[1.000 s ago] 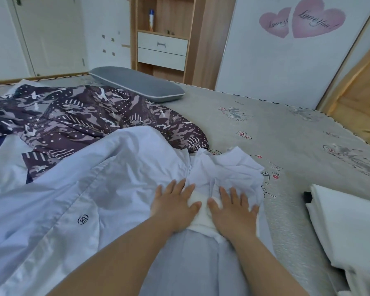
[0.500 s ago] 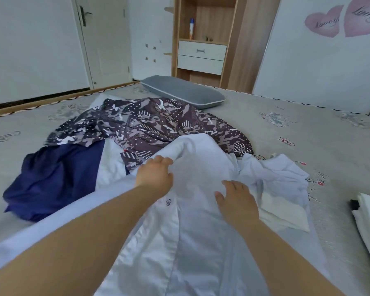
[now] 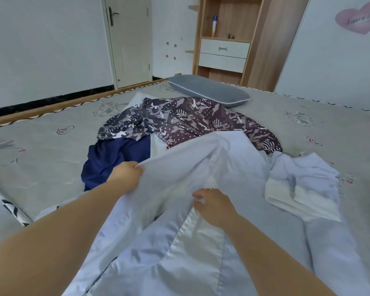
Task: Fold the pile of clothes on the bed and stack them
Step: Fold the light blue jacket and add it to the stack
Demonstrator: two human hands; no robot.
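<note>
So this looks like mid-fold on the pale blue jacket (image 3: 201, 242), which is spread across the bed (image 3: 41, 167) right under both arms. The left hand (image 3: 127, 176) has its fingers curled round a raised edge of the fabric, lifting it into a ridge that runs away from the fingertips toward the far side. The right hand (image 3: 214, 205) pinches a lower fold just beside the white lining strip, fingers bunched tight on the cloth.

Beyond the left fingers sit a navy garment (image 3: 115, 159) and a camo-print one (image 3: 190, 122), both still crumpled, so I'd say the task is early. To the right of the right hand the jacket's hood or collar end (image 3: 303, 180) lies rumpled.

Next move, my guess: carry that lifted side over toward the middle and keep both grips level so the slippery fabric doesn't slide or bunch.
</note>
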